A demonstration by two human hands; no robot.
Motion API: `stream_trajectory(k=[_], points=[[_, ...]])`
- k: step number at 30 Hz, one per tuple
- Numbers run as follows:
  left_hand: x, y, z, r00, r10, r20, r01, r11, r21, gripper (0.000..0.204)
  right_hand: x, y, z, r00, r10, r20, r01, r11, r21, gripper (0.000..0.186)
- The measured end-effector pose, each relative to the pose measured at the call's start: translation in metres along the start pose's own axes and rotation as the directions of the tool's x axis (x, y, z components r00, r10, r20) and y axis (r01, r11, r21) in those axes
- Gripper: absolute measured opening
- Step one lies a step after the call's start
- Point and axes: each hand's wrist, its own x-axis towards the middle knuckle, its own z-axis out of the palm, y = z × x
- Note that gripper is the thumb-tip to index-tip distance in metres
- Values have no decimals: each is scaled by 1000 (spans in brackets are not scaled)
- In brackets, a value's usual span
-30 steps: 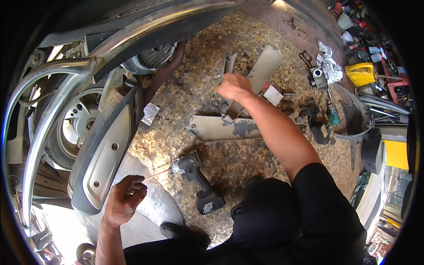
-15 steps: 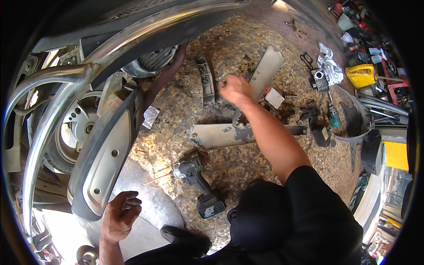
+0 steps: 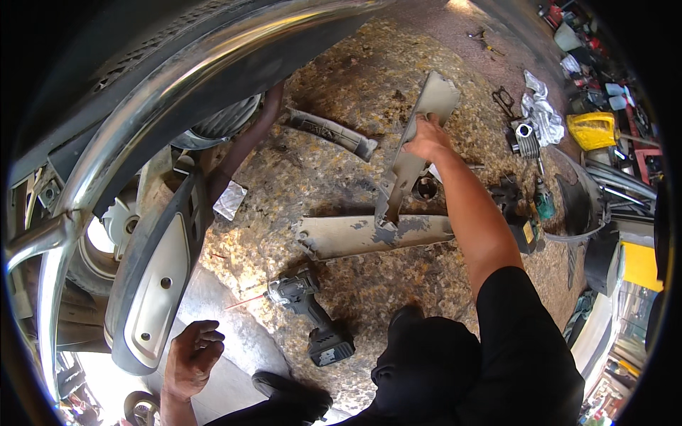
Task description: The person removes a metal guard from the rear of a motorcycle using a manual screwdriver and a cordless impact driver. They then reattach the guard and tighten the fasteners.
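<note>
In right hand [image 3: 426,138], grey panel [image 3: 415,153] (tilted)

Right hand [image 3: 426,138] fingers behind panel [image 3: 415,153]

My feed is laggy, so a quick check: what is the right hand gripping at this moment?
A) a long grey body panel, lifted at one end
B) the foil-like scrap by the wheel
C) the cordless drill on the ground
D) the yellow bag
A: the right hand grips the grey body panel, while the cordless drill lies untouched on the ground.
</note>
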Motion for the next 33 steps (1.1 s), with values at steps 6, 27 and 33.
stream_trajectory(k=[6, 27, 33], points=[[5, 8, 6, 999, -48, -14, 47, 999, -26, 34, 20, 11, 12, 992, -105, 70, 104, 994, 18, 52], [8, 15, 18, 1000, -16, 0, 16, 1000, 24, 35, -10, -36, 0, 935, -351, -53, 341, 845, 412, 34], [4, 19, 15, 998, 63, 7, -63, 993, 104, 36, -49, -17, 4, 789, -560, 251, 505, 825, 254, 44]])
